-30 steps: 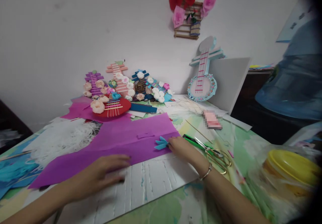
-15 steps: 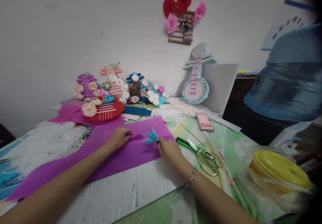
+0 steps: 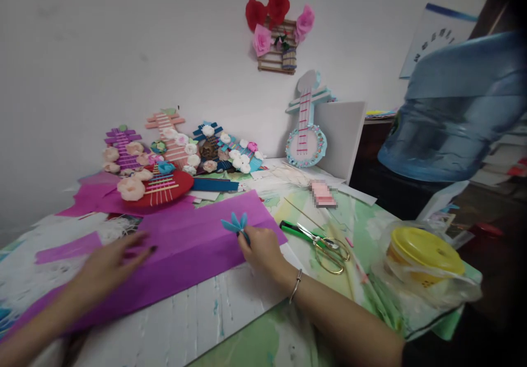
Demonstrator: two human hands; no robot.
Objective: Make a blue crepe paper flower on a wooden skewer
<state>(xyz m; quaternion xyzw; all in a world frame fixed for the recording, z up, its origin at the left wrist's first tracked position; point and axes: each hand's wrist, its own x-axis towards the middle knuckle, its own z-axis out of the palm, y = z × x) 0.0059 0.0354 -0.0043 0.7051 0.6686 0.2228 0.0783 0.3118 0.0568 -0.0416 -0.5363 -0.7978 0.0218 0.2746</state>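
Blue petals [image 3: 235, 222], slim, pointed, between pinched right fingers [image 3: 252, 237]; left fingers [image 3: 132, 240] spread.

Here's the table [image 3: 267, 337], patterned green and white | near edge: white board [image 3: 181, 320], purple sheet [image 3: 197, 251] sprawling over it! | right edge: yellow-lidded tub [image 3: 428, 251] in clear plastic | left of that: gold-handled scissors [image 3: 327, 254] touching green tool [image 3: 291, 228]

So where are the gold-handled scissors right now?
In the head view, the gold-handled scissors lie on the tablecloth, to the right of the right hand, partly over a green-and-black tool.
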